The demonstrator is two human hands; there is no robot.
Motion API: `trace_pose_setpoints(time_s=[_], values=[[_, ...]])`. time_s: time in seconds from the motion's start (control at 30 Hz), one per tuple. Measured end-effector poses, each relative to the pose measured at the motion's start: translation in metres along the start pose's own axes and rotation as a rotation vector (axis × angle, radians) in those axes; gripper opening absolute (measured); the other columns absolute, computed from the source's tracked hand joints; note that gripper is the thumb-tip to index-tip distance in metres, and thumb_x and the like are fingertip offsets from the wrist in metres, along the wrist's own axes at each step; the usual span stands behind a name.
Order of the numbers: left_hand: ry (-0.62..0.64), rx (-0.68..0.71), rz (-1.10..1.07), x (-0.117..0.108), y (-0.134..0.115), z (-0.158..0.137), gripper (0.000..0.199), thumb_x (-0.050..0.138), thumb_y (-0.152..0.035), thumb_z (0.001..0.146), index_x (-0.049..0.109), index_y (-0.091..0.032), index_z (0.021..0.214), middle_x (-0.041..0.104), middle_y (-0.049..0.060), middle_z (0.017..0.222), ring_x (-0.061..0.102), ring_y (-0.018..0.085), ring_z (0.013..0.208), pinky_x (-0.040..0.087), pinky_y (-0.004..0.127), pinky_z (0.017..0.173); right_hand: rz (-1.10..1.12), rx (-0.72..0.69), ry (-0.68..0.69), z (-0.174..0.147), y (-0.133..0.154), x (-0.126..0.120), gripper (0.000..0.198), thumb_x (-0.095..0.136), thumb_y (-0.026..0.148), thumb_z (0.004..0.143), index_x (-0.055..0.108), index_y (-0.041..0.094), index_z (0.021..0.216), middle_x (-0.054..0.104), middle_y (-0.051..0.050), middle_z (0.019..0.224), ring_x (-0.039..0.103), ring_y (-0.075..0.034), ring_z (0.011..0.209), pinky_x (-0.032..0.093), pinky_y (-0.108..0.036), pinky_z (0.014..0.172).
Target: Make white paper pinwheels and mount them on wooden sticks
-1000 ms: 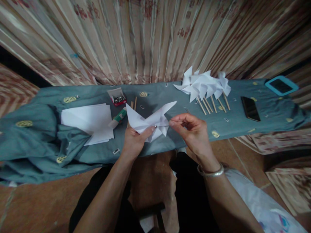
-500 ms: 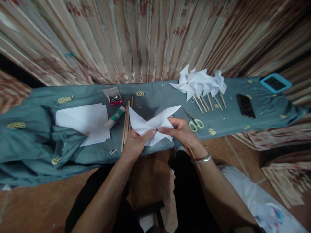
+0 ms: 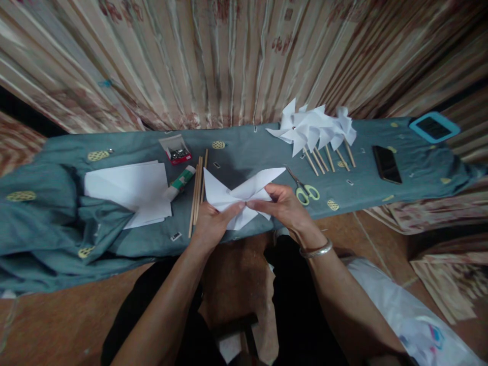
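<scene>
A white paper pinwheel [image 3: 248,190] is held between both hands above the front edge of the cloth-covered table. My left hand [image 3: 214,222] grips its lower left side, with the thumb pressed at the centre. From the right, my right hand [image 3: 285,204] pinches the paper, its thumb meeting the left thumb at the middle. Whatever lies under the thumb tips is mostly hidden. Thin wooden sticks [image 3: 197,190] lie just left of the pinwheel. Green-handled scissors [image 3: 304,189] rest to the right of my right hand.
Finished pinwheels on sticks [image 3: 314,129] lie at the back right. A phone [image 3: 386,163] and a blue-framed device [image 3: 435,127] are farther right. To the left are a red box of small metal pins [image 3: 179,152], a glue stick [image 3: 180,182] and white paper sheets [image 3: 125,185].
Both hands stay on the pinwheel in almost the same pose, thumbs still together at its centre. The view has shifted very slightly.
</scene>
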State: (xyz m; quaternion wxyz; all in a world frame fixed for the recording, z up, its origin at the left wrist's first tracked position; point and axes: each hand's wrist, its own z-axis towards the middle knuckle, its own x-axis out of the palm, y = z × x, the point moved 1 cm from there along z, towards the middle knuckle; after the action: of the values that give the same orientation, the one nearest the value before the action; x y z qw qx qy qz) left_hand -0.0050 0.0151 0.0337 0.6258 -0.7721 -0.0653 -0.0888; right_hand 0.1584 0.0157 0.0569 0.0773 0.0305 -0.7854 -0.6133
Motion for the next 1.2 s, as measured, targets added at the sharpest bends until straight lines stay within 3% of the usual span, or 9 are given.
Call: trace_pose_setpoints(time_s=[0.37, 0.67, 1.2], values=[[-0.035, -0.015, 0.039, 0.0019, -0.003, -0.0011, 0.033, 0.084, -0.033, 0.057, 0.076, -0.015, 0.084, 0.077, 0.007, 0.085, 0.072, 0.024, 0.08, 0.057, 0.033, 0.075, 0.012, 0.04, -0.008, 0.0019, -0.0025, 0.0012, 0.028, 0.085, 0.036, 0.058, 0.07, 0.017, 0.074, 0.068, 0.003, 0.069, 0.058, -0.011, 0.06, 0.049, -0.025, 0.06], [-0.071, -0.074, 0.061, 0.0013, -0.0035, -0.0023, 0.026, 0.082, -0.033, 0.056, 0.074, -0.014, 0.07, 0.075, 0.005, 0.071, 0.068, 0.02, 0.065, 0.055, 0.029, 0.062, -0.03, 0.025, -0.031, 0.0021, -0.0034, 0.0019, 0.031, 0.084, 0.041, 0.058, 0.067, 0.018, 0.069, 0.064, 0.003, 0.064, 0.054, -0.011, 0.057, 0.045, -0.025, 0.055], [-0.103, -0.012, 0.055, 0.0014, -0.0028, -0.0017, 0.026, 0.084, -0.03, 0.056, 0.076, -0.015, 0.076, 0.077, 0.006, 0.079, 0.071, 0.023, 0.074, 0.057, 0.032, 0.071, -0.021, -0.005, -0.027, 0.0044, -0.005, 0.0033, 0.029, 0.083, 0.039, 0.058, 0.068, 0.017, 0.067, 0.064, 0.003, 0.063, 0.054, -0.011, 0.057, 0.046, -0.025, 0.056]])
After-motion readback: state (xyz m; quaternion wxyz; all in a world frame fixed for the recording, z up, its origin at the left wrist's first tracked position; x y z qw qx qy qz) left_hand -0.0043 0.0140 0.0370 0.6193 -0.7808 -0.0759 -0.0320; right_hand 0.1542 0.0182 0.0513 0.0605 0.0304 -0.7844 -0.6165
